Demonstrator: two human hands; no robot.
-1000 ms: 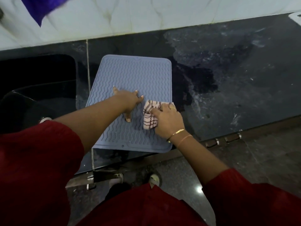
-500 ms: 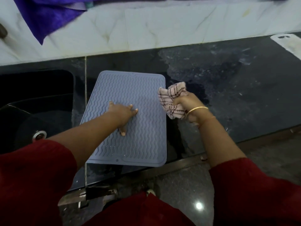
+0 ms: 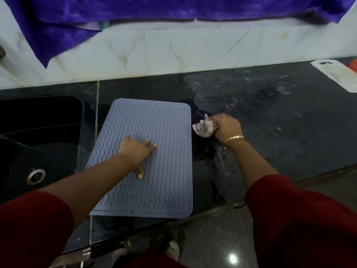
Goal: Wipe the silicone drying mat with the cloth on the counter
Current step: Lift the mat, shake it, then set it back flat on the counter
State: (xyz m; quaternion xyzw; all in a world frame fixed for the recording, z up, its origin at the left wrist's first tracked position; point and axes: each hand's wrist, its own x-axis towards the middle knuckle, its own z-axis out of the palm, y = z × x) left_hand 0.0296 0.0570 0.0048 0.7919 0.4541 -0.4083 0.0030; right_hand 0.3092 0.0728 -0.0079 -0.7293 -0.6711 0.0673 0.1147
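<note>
On counter: silicone drying mat [image 3: 154, 132] is lying flat betw. sink [image 3: 38, 132] & wet patch.
L hand [image 3: 135, 149]: I'm pressing it flat on mat, fingers spread, gripping nothing.
R hand [image 3: 226, 126]: I'm bunching cloth [image 3: 204, 128] in closed fist, just off mat's right edge.

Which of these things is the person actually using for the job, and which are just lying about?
In use:
- silicone drying mat, pressed flat by left hand
- checked cloth, bunched in right hand

Lying about:
- sink
- purple fabric
- white board
</note>
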